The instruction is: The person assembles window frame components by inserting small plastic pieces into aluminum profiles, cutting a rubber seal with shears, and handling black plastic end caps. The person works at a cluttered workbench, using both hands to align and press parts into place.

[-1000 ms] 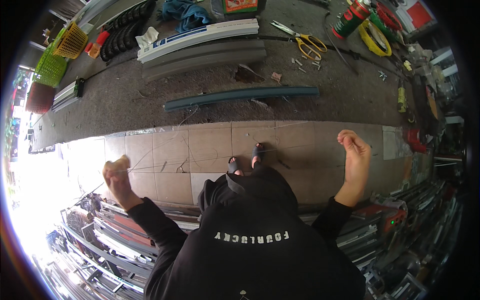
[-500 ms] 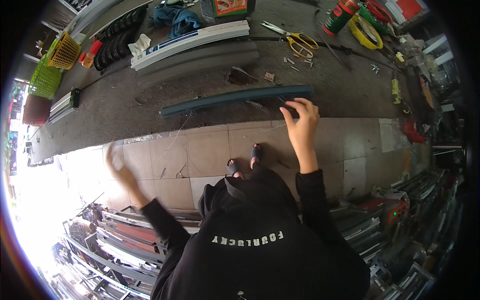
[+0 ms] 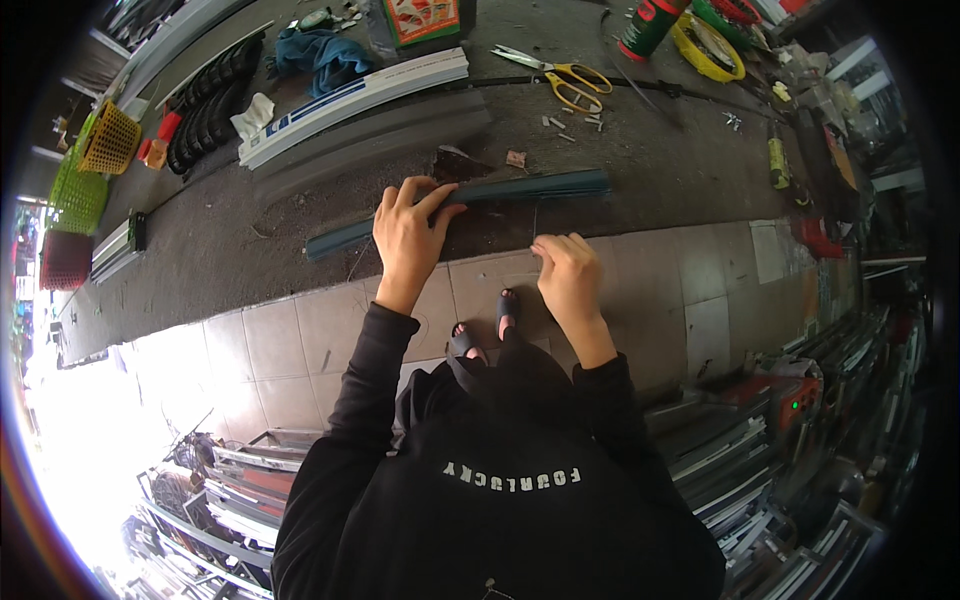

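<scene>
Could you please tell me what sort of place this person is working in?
Probably an open-fronted metal workshop at the street edge. Long profile strips lie on the rough ground, yellow-handled shears lie among small scraps, and stacked metal sections line the tiled threshold. The left hand rests on a dark strip.

Left hand hides part of the teal strip — grip unclear.

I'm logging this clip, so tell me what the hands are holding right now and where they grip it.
The left hand grips the long dark green strip near its middle. The right hand is pinched near a thin wire; whether it holds it cannot be told.
</scene>
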Demonstrator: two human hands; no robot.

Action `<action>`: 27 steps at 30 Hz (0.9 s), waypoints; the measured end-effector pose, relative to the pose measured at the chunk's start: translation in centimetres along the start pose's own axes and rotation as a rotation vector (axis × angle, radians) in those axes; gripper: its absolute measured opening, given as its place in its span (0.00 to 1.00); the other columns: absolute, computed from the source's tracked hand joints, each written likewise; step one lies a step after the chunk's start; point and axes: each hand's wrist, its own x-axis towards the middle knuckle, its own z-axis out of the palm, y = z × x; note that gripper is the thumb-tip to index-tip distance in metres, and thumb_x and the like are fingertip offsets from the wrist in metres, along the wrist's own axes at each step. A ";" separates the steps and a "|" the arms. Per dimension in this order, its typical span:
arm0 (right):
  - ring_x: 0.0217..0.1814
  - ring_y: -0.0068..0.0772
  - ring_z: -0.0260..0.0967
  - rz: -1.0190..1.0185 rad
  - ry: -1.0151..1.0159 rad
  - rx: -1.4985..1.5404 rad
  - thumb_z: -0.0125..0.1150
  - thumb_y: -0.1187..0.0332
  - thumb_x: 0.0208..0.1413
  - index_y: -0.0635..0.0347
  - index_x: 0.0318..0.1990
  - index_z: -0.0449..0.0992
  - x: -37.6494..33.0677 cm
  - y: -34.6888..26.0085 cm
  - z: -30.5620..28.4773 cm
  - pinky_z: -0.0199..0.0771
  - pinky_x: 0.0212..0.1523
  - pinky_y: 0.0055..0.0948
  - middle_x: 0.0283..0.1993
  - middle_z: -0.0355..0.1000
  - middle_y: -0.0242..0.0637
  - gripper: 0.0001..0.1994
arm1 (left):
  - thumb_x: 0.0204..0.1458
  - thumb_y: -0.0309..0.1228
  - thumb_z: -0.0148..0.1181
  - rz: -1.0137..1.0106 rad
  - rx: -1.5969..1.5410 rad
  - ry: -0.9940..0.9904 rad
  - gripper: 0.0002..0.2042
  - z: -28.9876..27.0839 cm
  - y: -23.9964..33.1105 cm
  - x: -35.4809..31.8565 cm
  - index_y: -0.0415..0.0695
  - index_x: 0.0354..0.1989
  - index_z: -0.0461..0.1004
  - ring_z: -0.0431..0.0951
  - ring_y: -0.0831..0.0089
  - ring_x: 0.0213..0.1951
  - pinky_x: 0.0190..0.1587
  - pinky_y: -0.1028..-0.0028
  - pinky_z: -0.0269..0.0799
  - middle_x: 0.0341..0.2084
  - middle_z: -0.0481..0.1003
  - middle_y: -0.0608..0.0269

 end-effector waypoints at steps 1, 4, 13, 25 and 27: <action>0.32 0.44 0.75 0.024 -0.020 -0.007 0.68 0.78 0.51 0.60 0.32 0.80 -0.2 0.3 -0.5 0.73 0.32 0.39 0.29 0.77 0.38 0.03 | 0.46 0.39 0.75 -0.013 -0.004 -0.021 0.14 -0.1 0.1 0.0 0.56 0.43 0.88 0.74 0.67 0.39 0.44 0.68 0.74 0.41 0.78 0.73; 0.33 0.42 0.76 0.135 -0.019 0.026 0.66 0.77 0.57 0.61 0.33 0.80 -0.6 0.5 -1.1 0.73 0.33 0.36 0.30 0.78 0.39 0.02 | 0.47 0.37 0.74 -0.030 0.008 -0.063 0.18 -0.7 1.0 0.5 0.58 0.49 0.85 0.75 0.65 0.45 0.49 0.66 0.73 0.47 0.76 0.70; 0.32 0.27 0.70 0.189 0.082 0.401 0.66 0.72 0.62 0.64 0.38 0.79 1.4 -2.1 -1.3 0.70 0.36 0.28 0.33 0.76 0.37 0.04 | 0.52 0.33 0.69 0.278 -0.198 -0.385 0.25 3.6 5.4 5.0 0.59 0.60 0.76 0.78 0.58 0.53 0.54 0.60 0.77 0.56 0.76 0.60; 0.51 0.30 0.75 0.403 0.045 1.214 0.52 0.66 0.73 0.64 0.42 0.77 3.1 0.5 -1.5 0.73 0.59 0.33 0.43 0.78 0.39 0.12 | 0.49 0.34 0.72 0.581 -0.369 -0.242 0.14 4.1 4.4 6.5 0.60 0.46 0.86 0.83 0.67 0.39 0.41 0.68 0.80 0.47 0.77 0.67; 0.52 0.30 0.75 0.421 0.030 1.179 0.52 0.66 0.73 0.64 0.41 0.77 2.6 0.4 -1.1 0.71 0.60 0.33 0.41 0.77 0.37 0.12 | 0.47 0.33 0.73 0.518 -0.440 -0.314 0.15 4.4 4.1 6.8 0.60 0.45 0.87 0.84 0.68 0.37 0.40 0.68 0.80 0.45 0.79 0.68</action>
